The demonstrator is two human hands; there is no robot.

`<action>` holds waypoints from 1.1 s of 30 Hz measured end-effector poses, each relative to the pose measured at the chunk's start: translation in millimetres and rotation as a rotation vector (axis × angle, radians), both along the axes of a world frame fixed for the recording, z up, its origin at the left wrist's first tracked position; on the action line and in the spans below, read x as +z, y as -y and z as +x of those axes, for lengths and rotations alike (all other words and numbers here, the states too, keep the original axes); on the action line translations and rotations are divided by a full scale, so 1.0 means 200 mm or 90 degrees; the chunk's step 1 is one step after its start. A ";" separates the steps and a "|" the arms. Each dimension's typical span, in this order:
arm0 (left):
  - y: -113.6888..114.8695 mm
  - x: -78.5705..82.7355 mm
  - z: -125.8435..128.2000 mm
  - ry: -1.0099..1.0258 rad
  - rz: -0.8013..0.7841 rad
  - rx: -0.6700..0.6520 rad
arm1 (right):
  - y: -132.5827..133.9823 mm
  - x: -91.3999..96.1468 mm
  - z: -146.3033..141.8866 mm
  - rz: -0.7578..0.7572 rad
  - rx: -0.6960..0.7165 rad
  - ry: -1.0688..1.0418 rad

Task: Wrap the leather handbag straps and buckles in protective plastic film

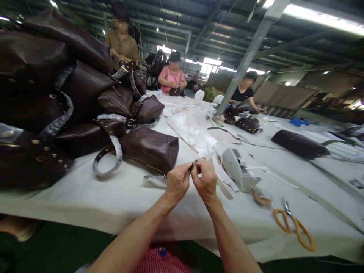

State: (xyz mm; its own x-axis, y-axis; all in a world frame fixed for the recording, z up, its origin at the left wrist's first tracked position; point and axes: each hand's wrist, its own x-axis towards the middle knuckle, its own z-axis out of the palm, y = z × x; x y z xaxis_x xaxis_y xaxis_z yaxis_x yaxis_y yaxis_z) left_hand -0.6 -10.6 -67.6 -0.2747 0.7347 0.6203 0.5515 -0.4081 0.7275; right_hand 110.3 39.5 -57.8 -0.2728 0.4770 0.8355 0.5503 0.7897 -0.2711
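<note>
My left hand (178,182) and my right hand (205,181) are close together above the near part of the white table (113,203). Both are closed in a pinch on a small dark piece (191,166), mostly hidden by the fingers. A thin, pale, shiny bit (199,159) shows just beyond the right fingertips; what it is I cannot make out. Left of my hands lies a dark brown leather bag (152,146) with a zip along its edge. A grey tape dispenser (237,170) stands to the right of my right hand.
Brown bags (85,83) with wrapped handles (109,161) are piled on the left. Orange-handled scissors (295,225) and a small brown roll (261,199) lie at the right. White sheets (196,129) cover the middle. Several people work across the table near a post (244,62).
</note>
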 end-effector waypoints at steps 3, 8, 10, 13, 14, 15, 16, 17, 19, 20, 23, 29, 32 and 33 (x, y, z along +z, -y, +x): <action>0.00 -0.04 -0.02 -0.087 0.026 -0.008 | 0.01 -0.01 0.01 0.018 0.001 0.070; -0.01 -0.08 -0.02 -0.009 0.016 -0.030 | 0.03 -0.06 0.04 -0.074 0.092 0.026; -0.02 -0.06 -0.02 0.071 -0.010 -0.031 | 0.04 -0.09 0.05 -0.178 0.105 -0.105; -0.01 -0.02 -0.02 0.143 -0.036 -0.039 | 0.05 -0.13 0.04 -0.414 0.063 -0.401; -0.01 -0.01 -0.02 0.156 -0.040 -0.040 | 0.05 -0.15 0.02 -0.503 0.079 -0.490; -0.01 -0.01 -0.02 0.166 -0.043 -0.041 | 0.05 -0.16 0.00 -0.587 0.120 -0.561; 0.00 -0.01 -0.02 0.172 -0.044 -0.043 | 0.06 -0.16 -0.02 -0.658 0.178 -0.614; 0.00 -0.01 -0.01 0.171 -0.041 -0.046 | 0.06 -0.17 -0.05 -0.708 0.240 -0.657; 0.01 -0.03 0.00 0.154 -0.024 -0.043 | 0.07 -0.18 -0.11 -0.747 0.331 -0.739; 0.01 -0.03 0.00 0.139 -0.012 -0.039 | 0.08 -0.19 -0.14 -0.751 0.357 -0.774; 0.03 -0.03 0.00 0.084 0.015 -0.030 | 0.10 -0.23 -0.19 -0.775 0.395 -0.817; 0.04 0.07 -0.12 0.042 0.008 -0.100 | 0.13 -0.28 -0.18 -0.787 0.420 -0.799; 0.01 0.10 -0.19 -0.033 0.009 -0.152 | 0.14 -0.26 -0.18 -0.799 0.439 -0.769; -0.01 0.11 -0.21 -0.076 0.007 -0.160 | 0.14 -0.25 -0.18 -0.804 0.445 -0.765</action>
State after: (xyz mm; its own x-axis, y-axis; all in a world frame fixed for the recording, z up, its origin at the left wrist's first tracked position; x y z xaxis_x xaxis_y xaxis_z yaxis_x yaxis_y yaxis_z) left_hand -42.5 -8.7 -45.8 -0.0090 0.7640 0.6452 0.5141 -0.5499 0.6582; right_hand 74.8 12.1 -107.5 -0.2777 0.9607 -0.0040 -0.6417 -0.1886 -0.7434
